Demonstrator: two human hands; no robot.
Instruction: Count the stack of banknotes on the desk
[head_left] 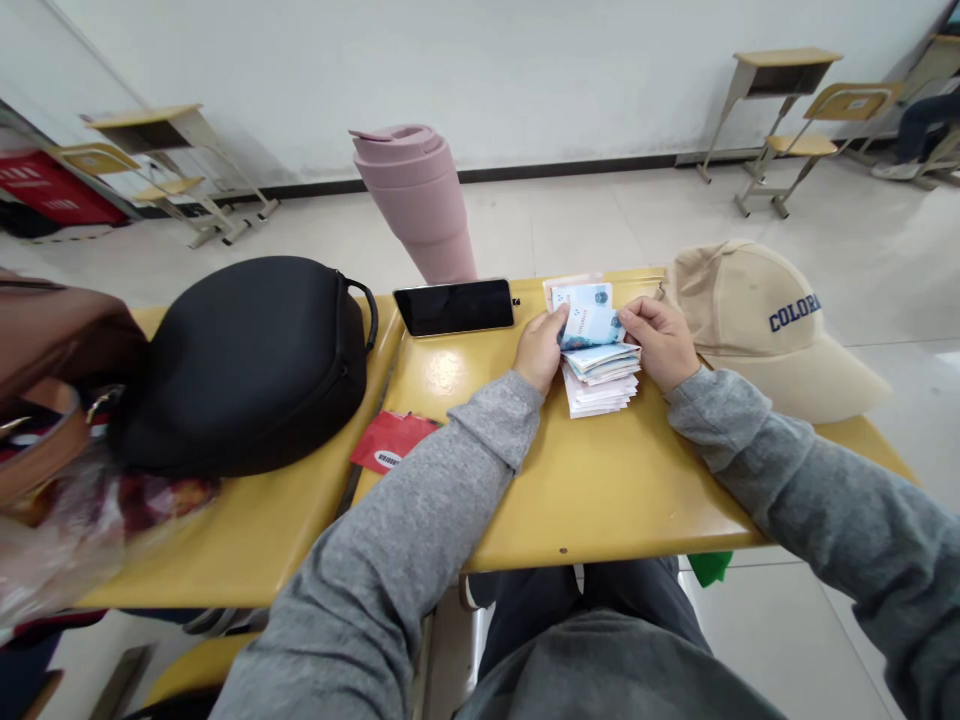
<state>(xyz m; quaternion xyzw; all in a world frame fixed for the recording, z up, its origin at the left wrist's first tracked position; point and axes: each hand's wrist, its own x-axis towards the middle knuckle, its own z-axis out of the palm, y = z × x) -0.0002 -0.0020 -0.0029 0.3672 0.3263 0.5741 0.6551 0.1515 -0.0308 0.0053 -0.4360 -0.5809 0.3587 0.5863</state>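
Over the yellow desk (637,480), my left hand (540,348) is closed on the left edge of a blue-and-white printed packet (589,325). The right edge of that packet is pinched between the thumb and fingers of my right hand (661,342). Another similar blue-printed piece shows just behind it. Directly below, on the near side, lies a stack of thin white folded pieces (600,390) with uneven edges. Whether the packet touches the stack I cannot tell.
A phone (457,307) leans near a pink tumbler (420,200) at the desk's back. To the right sits a beige cap (750,320). On the left are a red packet (394,440), a black case (255,370), a brown bag (64,340) and clear plastic wrapping (67,550).
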